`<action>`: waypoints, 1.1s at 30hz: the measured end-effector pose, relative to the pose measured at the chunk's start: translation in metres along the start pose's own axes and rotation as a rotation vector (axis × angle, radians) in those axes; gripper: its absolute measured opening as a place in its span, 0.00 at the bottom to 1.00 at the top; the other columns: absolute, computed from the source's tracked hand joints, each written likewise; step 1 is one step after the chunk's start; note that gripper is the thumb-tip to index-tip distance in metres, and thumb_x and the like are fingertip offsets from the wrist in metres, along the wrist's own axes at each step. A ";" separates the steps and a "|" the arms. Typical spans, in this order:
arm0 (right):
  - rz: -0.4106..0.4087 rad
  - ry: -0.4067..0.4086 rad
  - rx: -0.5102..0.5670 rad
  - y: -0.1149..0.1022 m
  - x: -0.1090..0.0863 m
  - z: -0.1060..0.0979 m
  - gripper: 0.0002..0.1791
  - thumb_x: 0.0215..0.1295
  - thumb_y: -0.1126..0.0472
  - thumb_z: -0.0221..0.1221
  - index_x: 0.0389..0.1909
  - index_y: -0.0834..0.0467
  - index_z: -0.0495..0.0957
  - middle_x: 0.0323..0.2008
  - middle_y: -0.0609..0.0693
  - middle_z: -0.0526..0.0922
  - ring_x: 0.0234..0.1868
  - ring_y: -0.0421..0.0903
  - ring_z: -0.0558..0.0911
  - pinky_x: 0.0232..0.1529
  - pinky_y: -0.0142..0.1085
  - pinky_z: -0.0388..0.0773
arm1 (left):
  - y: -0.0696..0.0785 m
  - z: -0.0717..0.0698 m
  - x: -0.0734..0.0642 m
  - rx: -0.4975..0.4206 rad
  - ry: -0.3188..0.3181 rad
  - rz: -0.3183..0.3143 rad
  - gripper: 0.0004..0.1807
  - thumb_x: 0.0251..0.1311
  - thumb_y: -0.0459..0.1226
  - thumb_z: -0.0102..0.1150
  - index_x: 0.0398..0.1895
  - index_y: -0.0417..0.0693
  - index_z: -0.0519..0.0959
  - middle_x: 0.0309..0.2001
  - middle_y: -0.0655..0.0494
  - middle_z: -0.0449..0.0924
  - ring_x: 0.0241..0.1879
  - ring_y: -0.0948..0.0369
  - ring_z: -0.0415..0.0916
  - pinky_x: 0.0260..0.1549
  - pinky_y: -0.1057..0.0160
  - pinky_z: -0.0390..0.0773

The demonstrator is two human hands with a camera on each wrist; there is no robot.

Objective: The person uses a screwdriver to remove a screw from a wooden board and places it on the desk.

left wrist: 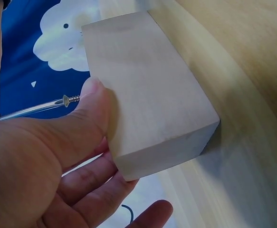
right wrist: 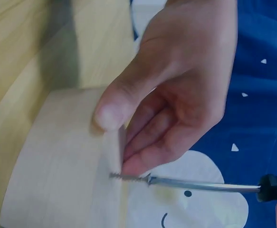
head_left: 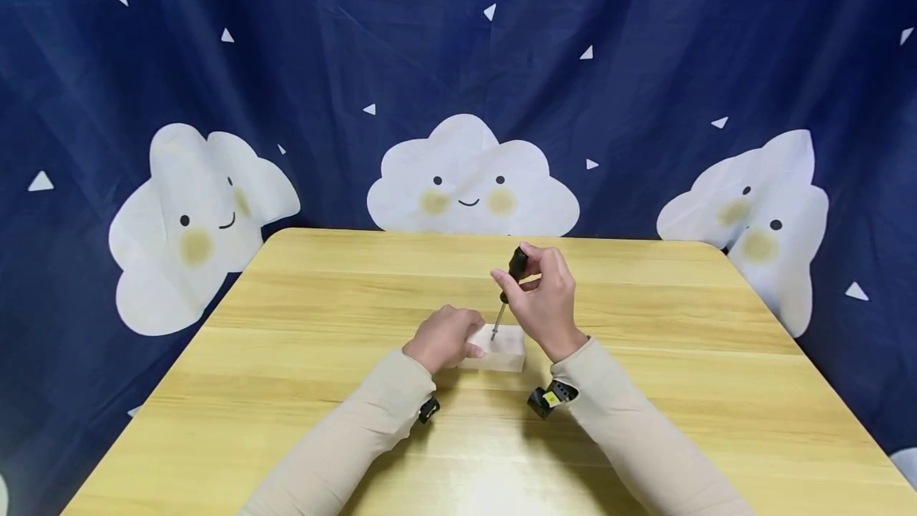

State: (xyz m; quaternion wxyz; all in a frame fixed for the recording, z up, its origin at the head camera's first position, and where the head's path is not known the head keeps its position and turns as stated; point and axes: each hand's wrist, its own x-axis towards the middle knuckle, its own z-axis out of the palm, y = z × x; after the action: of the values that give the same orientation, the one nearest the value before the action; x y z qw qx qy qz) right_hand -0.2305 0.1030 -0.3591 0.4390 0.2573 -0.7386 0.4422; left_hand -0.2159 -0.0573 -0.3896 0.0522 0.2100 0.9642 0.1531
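On the table, a pale wooden block (head_left: 507, 351) lies flat. My left hand (head_left: 444, 338) grips its left end, thumb on the near side and fingers on the far side. My right hand (head_left: 548, 299) holds a screwdriver (head_left: 517, 263) by its black handle, the metal shaft slanting down to the block's top. A screw (right wrist: 132, 178) sits at the screwdriver's tip, most of its thread showing, its point at the block's top face. In the left wrist view, my thumb hides the point of the screw (left wrist: 71, 99).
The light wood-grain table (head_left: 301, 301) extends around both hands. Behind it hangs a dark blue curtain (head_left: 430, 38) printed with white clouds and small triangles. Black wrist straps (head_left: 552, 398) with cameras sit at the sleeve cuffs.
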 end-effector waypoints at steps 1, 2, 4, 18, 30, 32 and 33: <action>0.003 -0.002 -0.002 0.000 0.000 0.000 0.26 0.42 0.66 0.71 0.43 0.66 0.71 0.31 0.57 0.73 0.24 0.47 0.77 0.18 0.32 0.77 | 0.000 0.000 0.000 0.001 0.001 0.003 0.21 0.45 0.47 0.67 0.43 0.49 0.78 0.35 0.60 0.79 0.35 0.61 0.74 0.39 0.62 0.74; 0.004 0.000 0.001 0.000 0.000 -0.001 0.25 0.44 0.66 0.70 0.43 0.66 0.71 0.31 0.57 0.73 0.24 0.47 0.78 0.19 0.32 0.77 | 0.000 0.000 0.000 0.002 0.004 0.005 0.21 0.44 0.47 0.67 0.43 0.49 0.78 0.35 0.60 0.79 0.35 0.61 0.74 0.39 0.62 0.74; 0.008 0.000 0.008 -0.001 0.001 -0.001 0.24 0.45 0.67 0.69 0.43 0.67 0.71 0.30 0.58 0.73 0.23 0.48 0.78 0.20 0.32 0.77 | 0.001 -0.001 0.000 0.004 0.002 0.005 0.22 0.44 0.47 0.67 0.44 0.49 0.78 0.36 0.59 0.79 0.35 0.62 0.74 0.39 0.62 0.74; -0.012 -0.048 0.095 -0.029 0.012 -0.011 0.26 0.41 0.80 0.65 0.44 0.74 0.68 0.26 0.63 0.74 0.23 0.56 0.77 0.20 0.42 0.79 | 0.003 -0.003 0.001 0.002 0.004 -0.007 0.25 0.44 0.47 0.67 0.47 0.49 0.78 0.39 0.57 0.80 0.37 0.60 0.74 0.40 0.62 0.74; 0.018 0.004 0.056 -0.002 -0.002 0.000 0.24 0.45 0.67 0.69 0.45 0.65 0.72 0.27 0.56 0.77 0.23 0.47 0.79 0.19 0.33 0.77 | 0.002 0.000 -0.004 -0.003 0.009 0.001 0.25 0.45 0.47 0.67 0.49 0.48 0.78 0.42 0.56 0.80 0.43 0.57 0.75 0.45 0.60 0.73; 0.019 -0.003 0.056 -0.004 -0.002 0.001 0.24 0.46 0.68 0.69 0.45 0.65 0.72 0.27 0.56 0.77 0.23 0.47 0.79 0.20 0.32 0.77 | 0.002 0.001 -0.003 -0.004 0.016 0.004 0.25 0.45 0.47 0.67 0.48 0.49 0.78 0.41 0.56 0.80 0.42 0.58 0.76 0.44 0.60 0.73; 0.022 -0.007 0.058 -0.004 -0.002 0.001 0.24 0.46 0.68 0.69 0.45 0.65 0.72 0.27 0.56 0.77 0.23 0.46 0.79 0.20 0.32 0.77 | 0.002 0.002 -0.003 -0.003 0.019 0.006 0.24 0.45 0.47 0.67 0.47 0.49 0.78 0.40 0.57 0.80 0.41 0.58 0.76 0.43 0.61 0.74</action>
State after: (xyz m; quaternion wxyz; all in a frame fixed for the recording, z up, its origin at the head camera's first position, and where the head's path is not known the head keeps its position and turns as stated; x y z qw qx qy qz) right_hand -0.2265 0.1005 -0.3591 0.4241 0.2634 -0.7296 0.4674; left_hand -0.2118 -0.0568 -0.3909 0.0431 0.2114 0.9638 0.1568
